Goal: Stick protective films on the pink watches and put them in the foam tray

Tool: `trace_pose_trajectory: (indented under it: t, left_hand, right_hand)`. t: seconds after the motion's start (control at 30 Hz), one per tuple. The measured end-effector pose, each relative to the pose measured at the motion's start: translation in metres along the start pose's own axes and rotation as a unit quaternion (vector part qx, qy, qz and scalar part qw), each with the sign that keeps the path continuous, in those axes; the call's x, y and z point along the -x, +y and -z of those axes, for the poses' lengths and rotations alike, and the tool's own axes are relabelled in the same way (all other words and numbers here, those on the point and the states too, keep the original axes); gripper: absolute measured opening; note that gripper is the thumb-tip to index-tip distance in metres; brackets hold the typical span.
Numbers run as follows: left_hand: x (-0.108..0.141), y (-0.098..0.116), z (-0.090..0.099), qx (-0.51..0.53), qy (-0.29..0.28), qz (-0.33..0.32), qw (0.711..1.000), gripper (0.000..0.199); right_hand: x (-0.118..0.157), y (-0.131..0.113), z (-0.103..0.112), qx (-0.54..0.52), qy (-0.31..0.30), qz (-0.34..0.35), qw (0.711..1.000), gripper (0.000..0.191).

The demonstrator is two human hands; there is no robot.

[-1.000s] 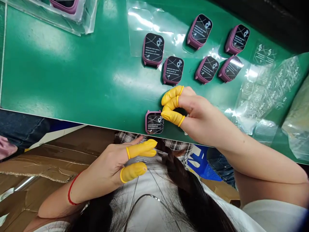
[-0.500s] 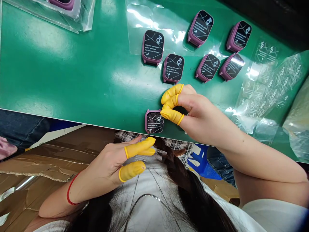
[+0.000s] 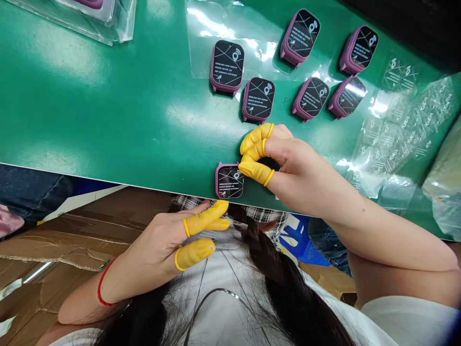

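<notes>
A pink watch body (image 3: 229, 181) with a printed film on its dark screen lies near the table's front edge. My right hand (image 3: 277, 156) is beside it, with yellow-covered fingertips pinched together at the watch's upper right corner; what they hold, if anything, is too small to make out. Just below the edge, my left hand (image 3: 180, 240) has its yellow-covered fingers and thumb apart, with nothing between them. Farther back stand several more pink watch bodies, among them one at the left (image 3: 226, 67) and one nearest my right hand (image 3: 258, 99).
The green table (image 3: 108, 120) carries a clear plastic sheet (image 3: 201, 29) at the back and a clear tray (image 3: 122, 21) at the upper left. Transparent printed films (image 3: 406, 129) lie at the right, beside a plastic bag (image 3: 446, 182). Cardboard (image 3: 54, 259) is below left.
My left hand has moved slightly up and left, closer to the table edge. The pinched fingers of my right hand have hardly moved beside the near watch.
</notes>
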State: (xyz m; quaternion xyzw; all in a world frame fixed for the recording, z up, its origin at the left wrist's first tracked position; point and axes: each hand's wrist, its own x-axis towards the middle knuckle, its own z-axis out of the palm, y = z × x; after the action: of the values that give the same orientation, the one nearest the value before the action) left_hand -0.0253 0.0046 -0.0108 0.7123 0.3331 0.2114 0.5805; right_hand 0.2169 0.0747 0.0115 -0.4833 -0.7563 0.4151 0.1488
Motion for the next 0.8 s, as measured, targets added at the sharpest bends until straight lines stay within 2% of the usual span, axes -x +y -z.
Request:
trace_pose_trajectory:
  t: [0.43,0.8]
  left_hand:
    - [-0.0002,0.0005,-0.0004,-0.011,0.001,0.001,1.0,0.051]
    - [-0.0021,-0.0023,-0.0018,-0.023,0.01,0.028,0.999,0.042]
  right_hand:
    - [-0.0003,0.0002,0.0012,0.003,-0.003,0.0,1.0,0.019]
    - [0.0,0.0004,0.0,0.009,0.001,0.001,1.0,0.02]
